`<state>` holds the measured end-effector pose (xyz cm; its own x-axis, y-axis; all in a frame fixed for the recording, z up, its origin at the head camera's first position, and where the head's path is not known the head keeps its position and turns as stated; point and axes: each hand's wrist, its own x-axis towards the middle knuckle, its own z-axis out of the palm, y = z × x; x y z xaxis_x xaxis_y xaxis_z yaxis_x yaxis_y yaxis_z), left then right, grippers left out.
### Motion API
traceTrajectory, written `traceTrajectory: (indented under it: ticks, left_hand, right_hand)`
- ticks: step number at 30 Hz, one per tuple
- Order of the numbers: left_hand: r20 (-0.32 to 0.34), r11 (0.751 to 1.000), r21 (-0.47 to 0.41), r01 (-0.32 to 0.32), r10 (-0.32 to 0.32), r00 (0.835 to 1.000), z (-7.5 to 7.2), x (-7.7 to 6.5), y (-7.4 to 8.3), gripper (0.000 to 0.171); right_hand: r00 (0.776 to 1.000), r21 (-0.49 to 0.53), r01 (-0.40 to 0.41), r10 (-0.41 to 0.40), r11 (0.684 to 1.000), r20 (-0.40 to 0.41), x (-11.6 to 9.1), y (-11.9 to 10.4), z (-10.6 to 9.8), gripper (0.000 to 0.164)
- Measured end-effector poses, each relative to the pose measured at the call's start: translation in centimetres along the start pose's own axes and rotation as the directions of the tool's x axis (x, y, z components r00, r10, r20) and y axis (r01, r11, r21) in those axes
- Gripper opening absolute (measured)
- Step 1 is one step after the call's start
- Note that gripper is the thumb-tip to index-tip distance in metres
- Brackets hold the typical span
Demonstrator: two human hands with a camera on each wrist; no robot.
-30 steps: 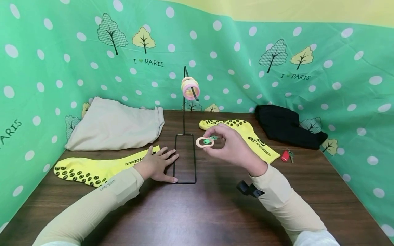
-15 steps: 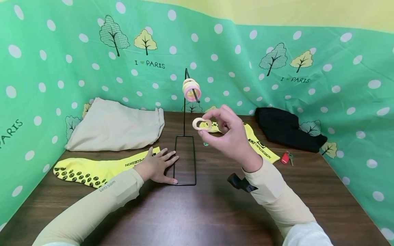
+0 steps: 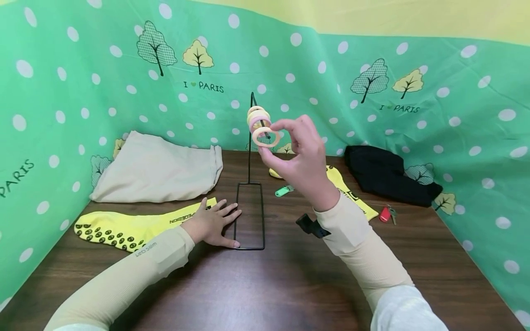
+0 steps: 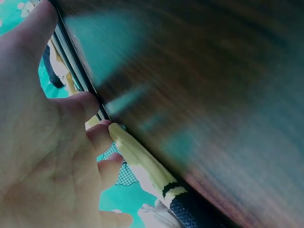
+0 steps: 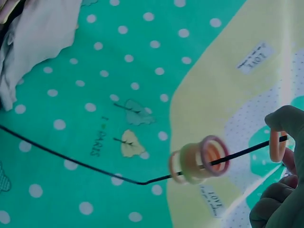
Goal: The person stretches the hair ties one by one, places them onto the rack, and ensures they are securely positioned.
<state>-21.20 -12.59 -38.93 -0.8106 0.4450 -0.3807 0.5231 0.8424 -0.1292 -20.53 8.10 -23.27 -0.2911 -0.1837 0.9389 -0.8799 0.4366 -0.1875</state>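
Note:
My right hand (image 3: 304, 161) pinches a peach hair tie (image 3: 255, 138) between thumb and forefinger, at the front end of a black wire stand's (image 3: 249, 161) upper arm. In the right wrist view, the arm's tip shows through the held hair tie (image 5: 274, 151). Several pale yellow and pink hair ties (image 5: 190, 164) hang farther back on that arm. My left hand (image 3: 211, 225) lies with fingers spread at the left side of the stand's rectangular base, thumb on its front corner. A yellow sock (image 3: 116, 225) lies beside and partly under the left hand.
Behind my right hand lies a second yellow sock (image 3: 360, 202), partly hidden. A green key tag (image 3: 284, 191) and a red key tag (image 3: 384, 214) with keys lie on the dark wooden table (image 3: 265, 289). Beige cloth (image 3: 157, 170) and black cloth (image 3: 381, 174) sit at the back.
My right hand has lifted the hair tie up and slightly left, from above the table to the stand arm's tip. The green key tag has come into fuller view. The left hand stays put.

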Motion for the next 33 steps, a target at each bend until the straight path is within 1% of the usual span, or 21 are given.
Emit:
traceTrajectory:
  ticks: [4, 6, 9, 16, 19, 23, 26, 30, 33]
  left_hand:
    - [0.002, 1.000, -0.008, 0.000, 0.000, 1.000, 0.1, 0.1, 0.1, 0.096]
    - [0.000, 1.000, -0.017, -0.013, 0.013, 1.000, 0.1, 0.3, 0.1, 0.096]
    - [-0.002, 0.999, -0.035, -0.030, 0.030, 1.000, -0.1, 0.6, 0.1, 0.096]
    - [-0.014, 0.994, -0.094, -0.053, 0.052, 0.999, -1.3, 1.5, -0.4, 0.090]
    - [-0.008, 0.991, -0.126, -0.050, 0.049, 0.999, -1.6, 1.8, -0.6, 0.088]
    - [-0.010, 0.987, -0.152, -0.044, 0.043, 0.999, -1.8, 2.2, -0.6, 0.088]
    - [-0.039, 0.984, -0.172, -0.041, 0.034, 0.999, -1.9, 2.7, -0.7, 0.087]
    - [-0.095, 0.979, -0.202, -0.037, 0.018, 0.995, -2.0, 3.1, -0.8, 0.087]
    - [-0.136, 0.979, -0.202, -0.036, 0.008, 0.991, -2.1, 3.4, -0.7, 0.089]
  right_hand:
    - [0.998, -0.071, -0.034, 0.038, 0.997, 0.047, -0.2, 0.8, 0.6, 0.038]
    - [0.997, -0.078, -0.060, 0.064, 0.995, 0.048, -0.4, 1.2, 0.6, 0.043]
    - [0.994, -0.053, -0.099, 0.101, 0.994, 0.036, -0.9, 1.6, 0.4, 0.048]
    - [0.988, -0.028, -0.157, 0.157, 0.987, -0.003, -2.0, 2.7, -0.2, 0.044]
    - [0.982, -0.034, -0.187, 0.187, 0.982, -0.001, -2.7, 3.1, -0.4, 0.041]
    - [0.969, -0.049, -0.245, 0.246, 0.968, 0.017, -4.0, 3.5, -0.6, 0.041]
    - [0.956, -0.066, -0.288, 0.291, 0.955, 0.029, -4.9, 3.8, -0.7, 0.041]
    - [0.944, -0.097, -0.321, 0.327, 0.942, 0.047, -5.9, 4.5, -0.8, 0.040]
    - [0.932, -0.124, -0.345, 0.356, 0.930, 0.072, -6.4, 4.9, -0.9, 0.039]
